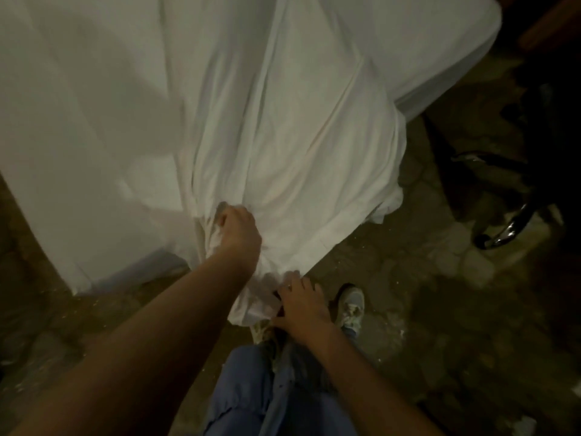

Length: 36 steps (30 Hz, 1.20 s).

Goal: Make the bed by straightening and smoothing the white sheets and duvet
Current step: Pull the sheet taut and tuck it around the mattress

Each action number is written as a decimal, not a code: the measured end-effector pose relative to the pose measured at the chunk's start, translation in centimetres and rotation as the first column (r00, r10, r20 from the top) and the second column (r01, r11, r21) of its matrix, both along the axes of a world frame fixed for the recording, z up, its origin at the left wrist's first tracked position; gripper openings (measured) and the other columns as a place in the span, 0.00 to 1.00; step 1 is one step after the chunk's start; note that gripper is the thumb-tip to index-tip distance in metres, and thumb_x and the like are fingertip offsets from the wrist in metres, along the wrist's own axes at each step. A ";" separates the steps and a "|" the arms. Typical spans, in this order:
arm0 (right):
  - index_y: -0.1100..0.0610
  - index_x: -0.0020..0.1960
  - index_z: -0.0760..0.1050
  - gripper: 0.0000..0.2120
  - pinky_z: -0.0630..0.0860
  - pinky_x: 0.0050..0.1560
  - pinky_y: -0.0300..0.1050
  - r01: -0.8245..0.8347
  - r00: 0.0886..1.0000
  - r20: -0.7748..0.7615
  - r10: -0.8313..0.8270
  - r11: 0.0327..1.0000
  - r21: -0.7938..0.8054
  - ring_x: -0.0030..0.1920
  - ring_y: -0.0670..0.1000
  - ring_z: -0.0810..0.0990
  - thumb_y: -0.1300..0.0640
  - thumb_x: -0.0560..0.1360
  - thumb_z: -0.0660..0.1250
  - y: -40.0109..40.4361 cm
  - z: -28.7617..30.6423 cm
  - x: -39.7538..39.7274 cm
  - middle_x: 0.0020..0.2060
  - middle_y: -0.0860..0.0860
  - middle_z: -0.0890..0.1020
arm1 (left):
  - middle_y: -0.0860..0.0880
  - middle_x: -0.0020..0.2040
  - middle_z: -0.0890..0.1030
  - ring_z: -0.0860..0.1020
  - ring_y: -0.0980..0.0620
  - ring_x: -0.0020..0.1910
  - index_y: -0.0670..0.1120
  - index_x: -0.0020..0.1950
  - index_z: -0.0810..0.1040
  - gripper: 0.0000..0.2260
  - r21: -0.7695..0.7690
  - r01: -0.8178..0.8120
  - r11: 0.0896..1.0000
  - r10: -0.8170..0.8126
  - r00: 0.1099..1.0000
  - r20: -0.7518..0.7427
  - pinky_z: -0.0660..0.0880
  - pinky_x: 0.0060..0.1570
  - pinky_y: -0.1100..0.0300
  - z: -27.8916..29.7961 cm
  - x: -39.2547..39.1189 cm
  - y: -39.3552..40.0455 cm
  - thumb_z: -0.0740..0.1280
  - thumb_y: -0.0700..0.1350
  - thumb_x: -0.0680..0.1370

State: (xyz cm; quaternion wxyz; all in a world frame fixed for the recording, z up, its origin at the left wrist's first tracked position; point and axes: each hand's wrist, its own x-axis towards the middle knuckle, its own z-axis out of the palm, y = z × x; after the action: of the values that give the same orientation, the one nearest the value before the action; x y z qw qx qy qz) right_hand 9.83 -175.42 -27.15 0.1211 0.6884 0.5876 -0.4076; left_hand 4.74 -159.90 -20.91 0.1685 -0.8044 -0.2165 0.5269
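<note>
Left hand point(237, 229) reached out, fingers bunched tight in the white sheet point(283, 136); right hand point(301, 306) pinched its hanging corner low by the shoe point(350, 306).

White sheet point(283, 105), blue trousers point(248, 388), pale shoes point(350, 306), on a mottled brown floor point(440, 309).

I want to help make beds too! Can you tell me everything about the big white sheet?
The white sheet looks like thin, soft cloth, creased in long folds. It drapes over the bed's corner and hangs toward the stone floor. The left hand grips a bunch of it; the right hand holds its lower hanging end.
</note>
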 end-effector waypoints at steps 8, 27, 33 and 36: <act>0.55 0.70 0.60 0.30 0.65 0.64 0.51 0.114 0.982 0.126 -0.138 0.977 0.181 0.65 0.57 0.65 0.47 0.73 0.67 0.7 -0.2 14.1 0.66 0.56 0.66 | 0.39 0.61 0.71 0.69 0.41 0.61 0.40 0.66 0.68 0.17 -0.157 -0.112 0.981 0.183 0.803 0.567 0.64 0.62 0.48 -2.1 6.2 -5.1 0.51 0.45 0.81; 0.55 0.71 0.66 0.41 0.67 0.61 0.64 -0.125 0.974 0.226 -0.029 0.760 0.637 0.62 0.66 0.71 0.51 0.61 0.77 10.7 -7.3 32.4 0.67 0.63 0.70 | 0.51 0.45 0.82 0.80 0.50 0.39 0.51 0.60 0.79 0.19 0.167 -0.219 0.961 0.015 0.648 0.761 0.75 0.31 0.61 -8.8 24.0 -1.4 0.63 0.46 0.70; 0.64 0.52 0.78 0.26 0.72 0.51 0.58 -0.037 0.997 -0.019 0.069 0.731 0.681 0.49 0.65 0.77 0.63 0.56 0.79 11.4 -4.9 33.6 0.47 0.62 0.80 | 0.54 0.36 0.80 0.79 0.56 0.29 0.51 0.45 0.81 0.08 0.047 -0.321 0.946 0.173 0.623 0.763 0.70 0.22 0.64 -5.8 24.3 -1.8 0.73 0.47 0.67; 0.66 0.52 0.77 0.26 0.74 0.47 0.55 -0.034 0.991 -0.074 0.116 0.727 0.686 0.46 0.64 0.77 0.62 0.56 0.80 10.8 -2.4 33.6 0.46 0.64 0.79 | 0.51 0.36 0.80 0.78 0.52 0.29 0.48 0.44 0.81 0.07 -0.007 -0.349 0.937 0.211 0.548 0.810 0.70 0.22 0.63 -3.3 24.5 -2.7 0.73 0.43 0.67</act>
State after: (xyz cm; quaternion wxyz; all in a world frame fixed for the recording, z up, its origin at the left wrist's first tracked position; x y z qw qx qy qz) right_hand 43.41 -164.64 -29.51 -0.1568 0.6366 0.7293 -0.1956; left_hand 29.27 -162.59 -24.16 0.0289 -0.8932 -0.4346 0.1116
